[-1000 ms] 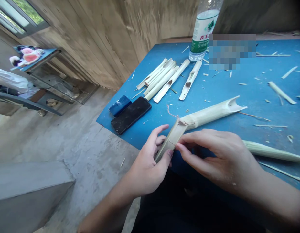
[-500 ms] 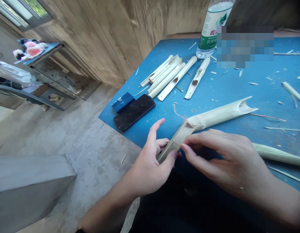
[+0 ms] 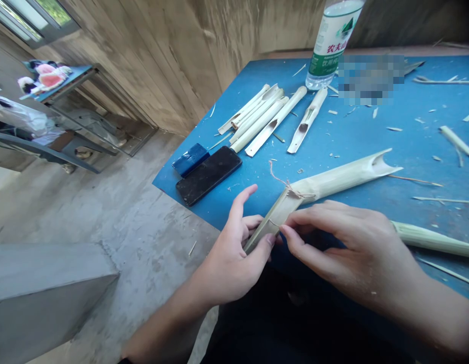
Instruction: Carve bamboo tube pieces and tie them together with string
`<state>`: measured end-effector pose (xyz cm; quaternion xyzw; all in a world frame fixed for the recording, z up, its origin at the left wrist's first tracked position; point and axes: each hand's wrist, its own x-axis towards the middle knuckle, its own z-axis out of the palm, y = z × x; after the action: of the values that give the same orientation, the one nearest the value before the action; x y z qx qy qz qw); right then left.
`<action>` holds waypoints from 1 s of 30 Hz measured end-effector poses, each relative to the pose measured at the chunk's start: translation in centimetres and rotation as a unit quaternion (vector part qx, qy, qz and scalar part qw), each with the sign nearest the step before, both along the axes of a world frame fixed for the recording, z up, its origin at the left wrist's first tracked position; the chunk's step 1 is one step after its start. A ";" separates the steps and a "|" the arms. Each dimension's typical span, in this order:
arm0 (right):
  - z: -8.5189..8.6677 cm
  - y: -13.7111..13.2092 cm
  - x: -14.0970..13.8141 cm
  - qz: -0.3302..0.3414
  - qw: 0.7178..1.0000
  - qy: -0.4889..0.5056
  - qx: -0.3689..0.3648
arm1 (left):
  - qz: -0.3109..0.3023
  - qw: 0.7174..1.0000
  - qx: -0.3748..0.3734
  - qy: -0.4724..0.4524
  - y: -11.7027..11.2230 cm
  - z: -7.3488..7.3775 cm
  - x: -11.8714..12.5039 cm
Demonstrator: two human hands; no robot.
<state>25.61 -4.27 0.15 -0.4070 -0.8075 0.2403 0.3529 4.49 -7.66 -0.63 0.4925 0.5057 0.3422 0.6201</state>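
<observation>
My left hand [image 3: 238,258] is closed around the near end of a split, trough-shaped bamboo piece [image 3: 285,210], thumb pressed on its inner face and index finger raised. The thumb and index finger of my right hand [image 3: 344,247] pinch a thin string [image 3: 273,223] that lies across the trough. Reddish-brown twine [image 3: 289,189] is bunched where the trough meets a pale bamboo tube [image 3: 344,175] with a notched far end. That tube slants away over the blue table; whether it and the trough are one piece I cannot tell.
Several cut bamboo pieces [image 3: 257,114] lie in a row at the back, near a black phone [image 3: 209,175] and a blue box [image 3: 190,160]. Behind them stands a water bottle [image 3: 329,45]. Slivers litter the blue table [image 3: 371,136]; another bamboo length [image 3: 435,240] lies at right.
The view has shifted very slightly. Both hands keep nearly the same hold on the bamboo and the string.
</observation>
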 end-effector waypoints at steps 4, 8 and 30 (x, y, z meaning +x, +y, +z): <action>0.0 0.0 0.0 -0.003 1.000 -0.003 0.003 | -0.003 1.000 0.001 0.004 0.0 0.1 0.0; 0.0 0.2 0.0 -0.007 1.000 -0.010 0.018 | -0.005 1.000 -0.002 0.012 -0.1 0.2 0.1; -0.5 0.1 0.0 0.018 0.998 -0.027 0.051 | -0.011 0.997 0.029 0.077 -0.1 0.5 0.5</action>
<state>25.62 -4.17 -0.35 -0.3806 -0.8350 0.1938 0.3470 4.94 -7.72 -0.17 0.5409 0.5363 0.3108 0.5685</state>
